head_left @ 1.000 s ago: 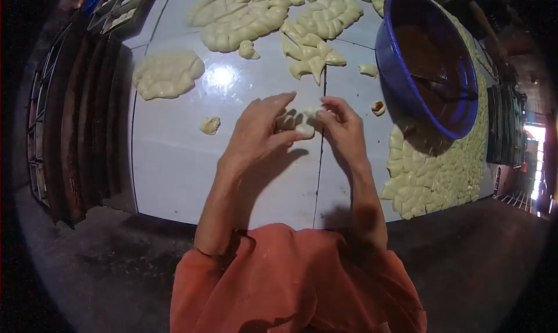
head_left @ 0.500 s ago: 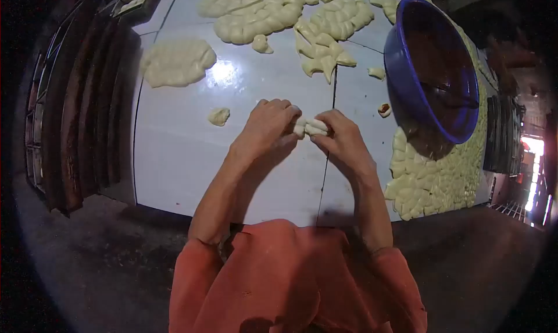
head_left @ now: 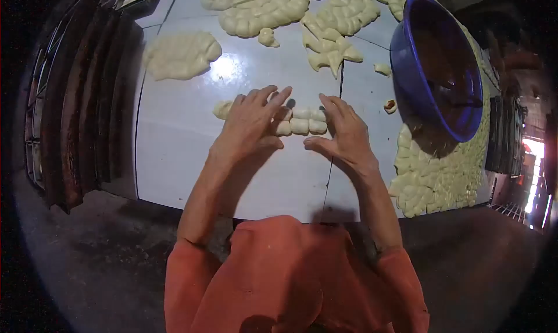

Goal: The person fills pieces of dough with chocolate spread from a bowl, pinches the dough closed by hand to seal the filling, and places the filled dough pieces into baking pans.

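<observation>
Your left hand (head_left: 249, 123) and right hand (head_left: 351, 134) sit apart, fingers spread loosely at opposite ends of the dough rows (head_left: 300, 125), on the bench (head_left: 267, 187) left of the blue basin (head_left: 402, 62). Uneven inward pressure could buckle or split the rows. A wide rightward swing could knock the brown-centred piece (head_left: 390, 107) just beside the basin.

Toward the right edge of the white bench (head_left: 174, 176), a blue basin (head_left: 401, 65) holds something brown, with a dark object inside too dim to make out. A broad sheet of dough pieces (head_left: 430, 179) runs along that edge to the near right corner. Just left of the basin lie a pale scrap (head_left: 382, 69) and a brown-centred bit (head_left: 390, 107). A dough slab (head_left: 181, 55) sits by the left edge; beyond that edge stand dark panels (head_left: 81, 112).
</observation>
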`<state>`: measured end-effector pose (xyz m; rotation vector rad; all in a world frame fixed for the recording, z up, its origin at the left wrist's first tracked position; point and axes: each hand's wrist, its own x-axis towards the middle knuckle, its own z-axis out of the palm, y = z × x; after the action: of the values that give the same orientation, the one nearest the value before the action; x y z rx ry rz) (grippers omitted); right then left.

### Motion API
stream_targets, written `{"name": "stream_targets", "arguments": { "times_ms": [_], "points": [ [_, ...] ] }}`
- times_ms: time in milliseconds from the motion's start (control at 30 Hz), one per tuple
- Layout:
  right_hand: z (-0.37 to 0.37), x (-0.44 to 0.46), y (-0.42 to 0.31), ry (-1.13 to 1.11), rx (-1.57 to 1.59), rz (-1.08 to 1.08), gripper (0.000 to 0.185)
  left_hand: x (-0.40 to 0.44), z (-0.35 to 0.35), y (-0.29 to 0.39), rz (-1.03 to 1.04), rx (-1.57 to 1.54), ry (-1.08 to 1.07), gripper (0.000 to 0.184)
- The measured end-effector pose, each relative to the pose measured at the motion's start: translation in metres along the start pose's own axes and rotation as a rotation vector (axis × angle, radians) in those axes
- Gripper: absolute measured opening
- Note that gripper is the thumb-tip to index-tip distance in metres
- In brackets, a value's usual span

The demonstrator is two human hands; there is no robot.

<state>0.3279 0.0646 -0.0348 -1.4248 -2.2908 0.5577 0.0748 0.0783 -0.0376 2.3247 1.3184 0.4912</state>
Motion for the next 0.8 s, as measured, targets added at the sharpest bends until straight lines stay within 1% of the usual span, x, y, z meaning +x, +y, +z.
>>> {"name": "stream_targets", "arguments": {
  "times_ms": [33,67,100,133,167,200,233,267,300,333,367,400,433,500,567,600,667,700,733,767,800],
  "points": [
    [0.004,0.005,0.001,0.011,-0.033,-0.055,0.089,0.000,-0.002,-0.005,-0.041,-0.022,-0.091,0.109],
    [0.011,0.008,0.005,0.009,-0.032,-0.058,0.089,0.001,-0.003,-0.009,-0.085,-0.043,-0.179,0.109],
    [0.022,0.010,0.011,0.001,-0.058,-0.129,0.084,0.001,0.002,-0.013,-0.061,-0.106,-0.139,0.091],
    [0.031,0.013,0.015,-0.004,-0.085,-0.202,0.079,0.005,0.002,-0.014,-0.064,-0.100,-0.133,0.091],
    [0.038,0.016,0.017,0.114,-0.069,-0.261,0.058,0.009,0.002,-0.013,-0.088,-0.163,-0.193,0.075],
    [0.040,0.019,0.016,0.114,-0.066,-0.275,0.058,0.013,0.002,-0.010,-0.114,-0.226,-0.251,0.060],
    [0.040,0.020,0.017,0.051,0.004,-0.233,0.051,0.014,-0.006,0.002,-0.135,-0.307,-0.156,0.034],
    [0.040,0.021,0.014,-0.012,0.071,-0.192,0.045,0.014,-0.006,0.004,-0.141,-0.300,-0.147,0.034],
    [0.038,0.023,0.003,0.072,0.149,-0.192,0.034,0.013,-0.004,0.003,-0.136,-0.293,-0.146,0.032],
    [0.035,0.022,-0.005,0.070,0.151,-0.202,0.034,0.011,-0.002,0.000,-0.132,-0.286,-0.145,0.030],
    [0.032,0.021,-0.011,0.011,0.177,-0.157,0.035,0.004,0.000,-0.003,-0.122,-0.331,-0.082,0.026],
    [0.029,0.019,-0.018,-0.052,0.205,-0.110,0.035,-0.006,-0.009,0.006,-0.173,-0.316,-0.067,0.024],
    [0.028,0.018,-0.030,-0.029,0.283,-0.145,0.034,-0.019,-0.017,0.007,-0.150,-0.309,-0.052,0.027],
    [0.027,0.018,-0.055,-0.018,0.264,-0.271,0.035,-0.050,-0.034,0.006,-0.128,-0.300,-0.047,0.031],
    [0.044,0.018,-0.067,-0.007,0.249,-0.396,0.039,-0.083,-0.050,0.010,-0.211,-0.209,-0.044,0.056],
    [0.055,0.018,-0.075,-0.015,0.220,-0.396,0.044,-0.095,-0.049,0.010,-0.209,-0.207,-0.044,0.056],
    [0.083,0.018,-0.076,-0.202,0.165,-0.354,0.059,-0.113,-0.041,0.004,-0.436,-0.145,-0.115,0.071],
    [0.083,0.018,-0.079,-0.213,0.180,-0.354,0.062,-0.124,-0.031,-0.006,-0.371,-0.177,-0.047,0.082],
    [0.081,0.020,-0.079,-0.219,0.186,-0.347,0.065,-0.120,-0.045,0.003,-0.448,-0.235,-0.134,0.090],
    [0.078,0.021,-0.077,-0.172,0.194,-0.343,0.066,-0.121,-0.051,0.005,-0.435,-0.273,-0.097,0.094],
    [0.073,0.022,-0.071,-0.125,0.213,-0.311,0.062,-0.124,-0.053,0.004,-0.426,-0.318,-0.067,0.097]
  ]
}}
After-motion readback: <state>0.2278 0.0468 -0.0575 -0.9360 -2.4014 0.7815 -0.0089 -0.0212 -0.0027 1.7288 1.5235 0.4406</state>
